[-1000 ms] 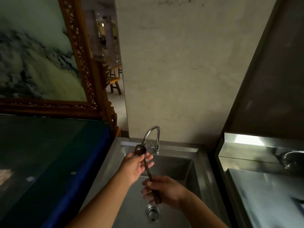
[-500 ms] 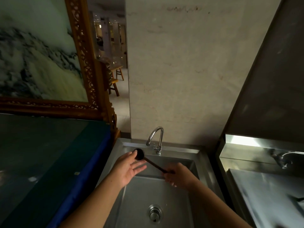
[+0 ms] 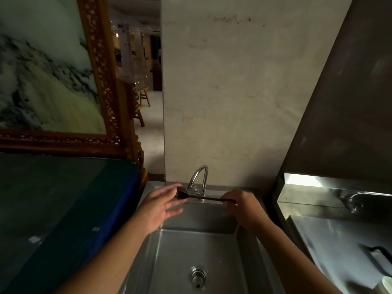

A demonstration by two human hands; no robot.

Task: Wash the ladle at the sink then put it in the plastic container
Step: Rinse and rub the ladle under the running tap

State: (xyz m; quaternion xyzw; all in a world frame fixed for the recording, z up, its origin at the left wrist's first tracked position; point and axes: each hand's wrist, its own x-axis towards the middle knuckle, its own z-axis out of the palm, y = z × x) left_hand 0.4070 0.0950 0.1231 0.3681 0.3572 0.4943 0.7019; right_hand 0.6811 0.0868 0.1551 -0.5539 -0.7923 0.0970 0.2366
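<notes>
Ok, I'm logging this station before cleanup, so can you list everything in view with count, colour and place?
ladle: one, dark brown, held level over the back of the sink, bowl under the faucet spout
faucet: one, chrome, at the sink's back rim
sink: one, steel, centre, basin bare
drain: one, metal, in the basin floor
second faucet: one, steel, far right
framed panel: one, marbled green-white in carved wood, upper left
counter: one, dark green with blue edge, left
stool: one, wooden, in the room beyond
left hand: open, cupped against the ladle bowl
right hand: fingers pinching the handle end
</notes>
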